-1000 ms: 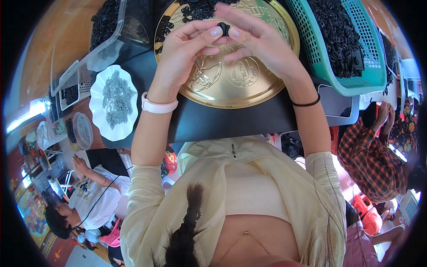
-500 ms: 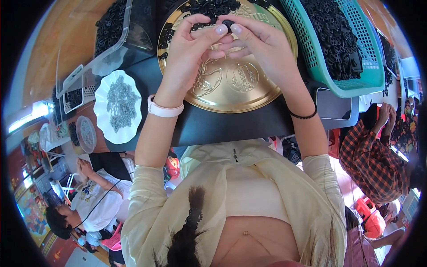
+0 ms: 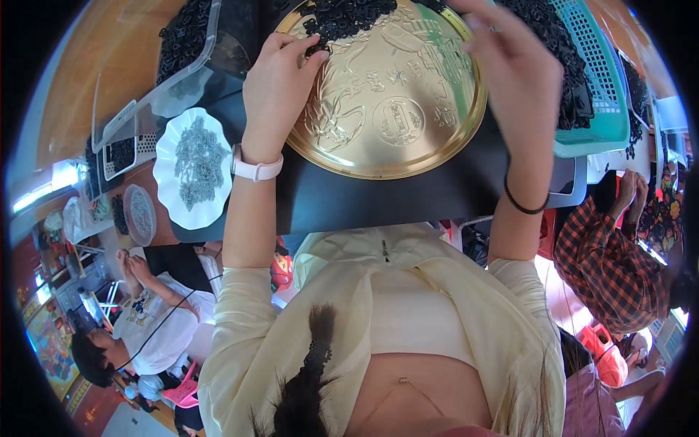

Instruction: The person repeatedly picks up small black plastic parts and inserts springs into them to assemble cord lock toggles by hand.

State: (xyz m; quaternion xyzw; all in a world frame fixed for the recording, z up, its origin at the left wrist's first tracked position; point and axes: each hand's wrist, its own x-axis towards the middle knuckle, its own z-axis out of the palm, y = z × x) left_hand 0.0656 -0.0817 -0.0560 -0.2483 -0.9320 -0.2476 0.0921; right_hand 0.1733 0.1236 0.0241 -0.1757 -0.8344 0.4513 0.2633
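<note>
Your left hand (image 3: 275,80) lay on the one round gold tray (image 3: 397,109), fingertips touching the heap of small black parts (image 3: 342,14) at its far rim, grasping nothing visible. Your right hand (image 3: 510,69) hovered blurred over the tray's right edge; its grip could not be determined. One white plate (image 3: 191,169) and one teal basket (image 3: 593,80) flanked the tray on the black mat (image 3: 349,197). Other people worked nearby.
</note>
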